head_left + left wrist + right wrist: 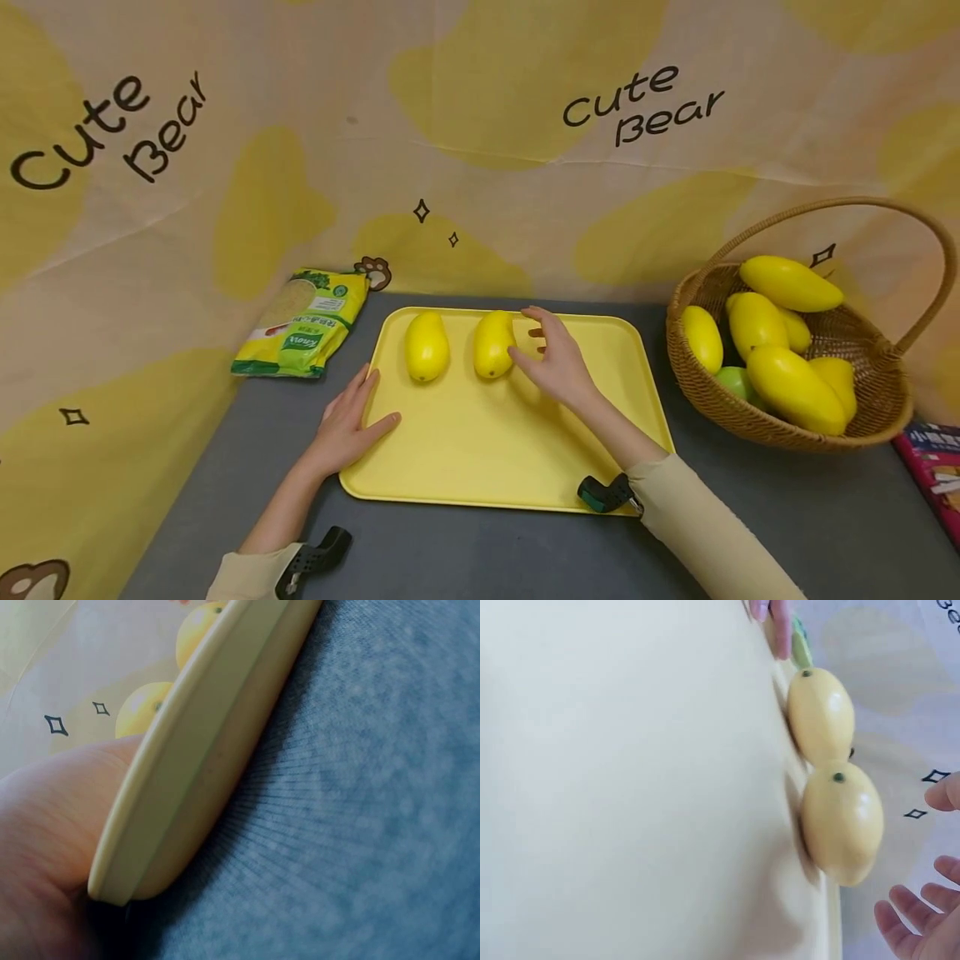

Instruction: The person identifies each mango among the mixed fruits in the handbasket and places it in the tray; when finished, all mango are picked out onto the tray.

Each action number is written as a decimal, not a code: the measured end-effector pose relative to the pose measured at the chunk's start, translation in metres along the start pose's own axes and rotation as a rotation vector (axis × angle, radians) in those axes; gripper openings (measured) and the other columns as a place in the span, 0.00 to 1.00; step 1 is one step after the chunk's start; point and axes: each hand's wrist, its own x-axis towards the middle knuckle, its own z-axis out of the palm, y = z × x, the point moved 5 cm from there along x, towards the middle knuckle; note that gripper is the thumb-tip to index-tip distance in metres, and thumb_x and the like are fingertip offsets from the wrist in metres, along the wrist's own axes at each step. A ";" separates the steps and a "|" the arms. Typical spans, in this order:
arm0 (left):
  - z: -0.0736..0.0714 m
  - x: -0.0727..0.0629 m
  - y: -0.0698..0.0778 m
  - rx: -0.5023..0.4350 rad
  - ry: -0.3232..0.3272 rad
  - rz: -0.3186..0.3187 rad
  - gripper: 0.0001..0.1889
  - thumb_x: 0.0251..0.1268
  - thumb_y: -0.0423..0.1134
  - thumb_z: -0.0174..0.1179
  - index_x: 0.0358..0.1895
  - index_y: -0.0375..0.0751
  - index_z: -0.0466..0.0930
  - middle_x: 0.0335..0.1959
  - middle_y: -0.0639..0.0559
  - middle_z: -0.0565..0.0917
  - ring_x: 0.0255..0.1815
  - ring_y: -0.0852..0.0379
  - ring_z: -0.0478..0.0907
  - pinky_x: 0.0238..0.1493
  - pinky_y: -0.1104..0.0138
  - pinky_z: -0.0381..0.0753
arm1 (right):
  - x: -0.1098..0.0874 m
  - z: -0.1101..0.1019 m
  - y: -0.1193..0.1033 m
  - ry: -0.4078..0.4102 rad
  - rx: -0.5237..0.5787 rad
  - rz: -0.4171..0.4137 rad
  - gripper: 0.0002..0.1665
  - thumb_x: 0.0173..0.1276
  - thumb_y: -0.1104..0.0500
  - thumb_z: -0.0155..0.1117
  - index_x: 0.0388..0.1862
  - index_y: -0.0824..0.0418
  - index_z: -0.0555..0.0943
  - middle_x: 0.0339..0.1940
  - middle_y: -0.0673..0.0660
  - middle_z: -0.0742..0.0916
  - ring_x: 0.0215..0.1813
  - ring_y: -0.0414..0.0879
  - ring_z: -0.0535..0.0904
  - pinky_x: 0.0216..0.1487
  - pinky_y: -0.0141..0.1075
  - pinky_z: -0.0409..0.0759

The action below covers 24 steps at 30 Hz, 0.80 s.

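Two yellow mangoes lie near the far edge of a yellow tray, a left mango and a right mango. My left hand rests on the tray's left rim, with fingers extended and thumb over the tray's surface. The left wrist view shows that hand against the tray's side. Just right of the right mango is my right hand, its thumb tip close to the fruit. Spread, slightly bent fingers show beside the nearer mango in the right wrist view, with nothing between them.
A wicker basket with a tall handle holds several mangoes and a green fruit on the right. Left of the tray lies a yellow-green food packet. A pink package sits at the far right. Printed cloth hangs behind the grey table.
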 end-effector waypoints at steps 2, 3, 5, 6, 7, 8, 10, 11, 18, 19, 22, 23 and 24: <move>0.001 0.000 0.000 -0.005 -0.006 -0.003 0.45 0.68 0.53 0.58 0.76 0.29 0.48 0.77 0.33 0.44 0.75 0.32 0.44 0.68 0.39 0.38 | -0.004 -0.011 -0.003 0.018 0.002 -0.027 0.34 0.65 0.58 0.67 0.68 0.62 0.68 0.67 0.60 0.72 0.58 0.58 0.76 0.53 0.53 0.78; 0.001 0.000 0.000 -0.002 -0.007 -0.002 0.45 0.68 0.54 0.58 0.76 0.29 0.48 0.77 0.33 0.44 0.75 0.32 0.44 0.68 0.39 0.38 | -0.006 -0.017 -0.004 0.024 0.001 -0.039 0.33 0.65 0.58 0.66 0.68 0.61 0.69 0.67 0.60 0.73 0.57 0.58 0.76 0.52 0.53 0.78; 0.001 0.001 0.000 0.000 -0.009 -0.003 0.45 0.68 0.54 0.58 0.76 0.29 0.47 0.78 0.33 0.44 0.75 0.32 0.44 0.68 0.39 0.38 | -0.010 -0.029 -0.007 0.029 -0.004 -0.061 0.30 0.66 0.60 0.66 0.67 0.60 0.71 0.66 0.59 0.74 0.57 0.58 0.77 0.52 0.53 0.78; 0.001 0.001 0.000 0.003 -0.009 -0.002 0.45 0.68 0.54 0.58 0.76 0.29 0.47 0.78 0.33 0.44 0.75 0.32 0.44 0.68 0.39 0.38 | -0.013 -0.035 -0.009 0.029 -0.010 -0.073 0.29 0.66 0.60 0.66 0.66 0.60 0.71 0.65 0.59 0.75 0.57 0.58 0.77 0.52 0.54 0.78; 0.001 0.001 -0.001 0.005 -0.008 -0.001 0.45 0.69 0.54 0.58 0.76 0.29 0.47 0.78 0.33 0.44 0.75 0.32 0.44 0.68 0.39 0.38 | -0.015 -0.041 -0.011 0.029 -0.015 -0.081 0.28 0.66 0.61 0.66 0.65 0.60 0.72 0.64 0.59 0.75 0.57 0.58 0.77 0.53 0.54 0.78; 0.001 0.001 -0.001 0.008 -0.008 0.001 0.45 0.69 0.54 0.58 0.76 0.29 0.47 0.77 0.33 0.43 0.75 0.32 0.44 0.68 0.39 0.38 | -0.017 -0.047 -0.013 0.029 -0.024 -0.092 0.28 0.67 0.61 0.66 0.65 0.60 0.73 0.64 0.58 0.76 0.56 0.57 0.78 0.52 0.54 0.78; 0.001 0.001 -0.001 0.006 -0.007 0.002 0.45 0.69 0.53 0.58 0.76 0.29 0.47 0.77 0.32 0.43 0.75 0.32 0.43 0.68 0.39 0.38 | -0.022 -0.060 -0.016 0.025 -0.053 -0.113 0.26 0.67 0.62 0.65 0.64 0.61 0.74 0.64 0.58 0.76 0.56 0.56 0.78 0.52 0.54 0.78; 0.001 0.001 -0.002 0.005 -0.008 0.003 0.45 0.69 0.53 0.58 0.76 0.29 0.47 0.77 0.32 0.43 0.75 0.31 0.43 0.67 0.39 0.38 | -0.025 -0.067 -0.018 0.022 -0.070 -0.116 0.26 0.67 0.62 0.65 0.64 0.61 0.74 0.64 0.58 0.77 0.56 0.56 0.78 0.52 0.53 0.78; 0.000 0.000 -0.003 0.006 -0.012 0.002 0.44 0.69 0.54 0.57 0.76 0.29 0.48 0.77 0.32 0.43 0.75 0.32 0.43 0.68 0.39 0.38 | -0.043 -0.110 -0.017 -0.006 -0.140 -0.111 0.24 0.69 0.61 0.63 0.63 0.61 0.75 0.64 0.58 0.77 0.56 0.55 0.77 0.52 0.54 0.78; -0.001 -0.001 -0.003 0.006 -0.013 0.000 0.44 0.69 0.54 0.57 0.76 0.29 0.48 0.78 0.33 0.43 0.75 0.32 0.43 0.68 0.39 0.38 | -0.045 -0.116 -0.016 -0.005 -0.151 -0.116 0.23 0.70 0.61 0.63 0.63 0.61 0.76 0.64 0.58 0.77 0.56 0.56 0.77 0.51 0.54 0.79; 0.000 -0.001 -0.004 0.004 -0.015 -0.004 0.45 0.69 0.55 0.57 0.76 0.30 0.48 0.78 0.33 0.43 0.75 0.33 0.43 0.68 0.39 0.38 | -0.052 -0.134 -0.017 0.007 -0.234 -0.134 0.20 0.69 0.62 0.63 0.60 0.61 0.78 0.60 0.58 0.79 0.52 0.54 0.79 0.47 0.52 0.81; 0.000 -0.001 -0.004 0.003 -0.015 -0.003 0.45 0.69 0.55 0.57 0.76 0.30 0.48 0.78 0.33 0.43 0.75 0.33 0.43 0.68 0.39 0.38 | -0.054 -0.141 -0.017 0.013 -0.265 -0.138 0.19 0.69 0.62 0.64 0.59 0.61 0.79 0.58 0.57 0.81 0.50 0.53 0.80 0.45 0.52 0.82; 0.000 0.000 -0.004 0.001 -0.014 -0.004 0.45 0.69 0.55 0.57 0.76 0.30 0.48 0.78 0.33 0.43 0.75 0.33 0.43 0.68 0.39 0.37 | -0.055 -0.148 -0.017 0.014 -0.293 -0.139 0.18 0.69 0.61 0.64 0.57 0.60 0.79 0.56 0.57 0.82 0.49 0.53 0.80 0.43 0.51 0.82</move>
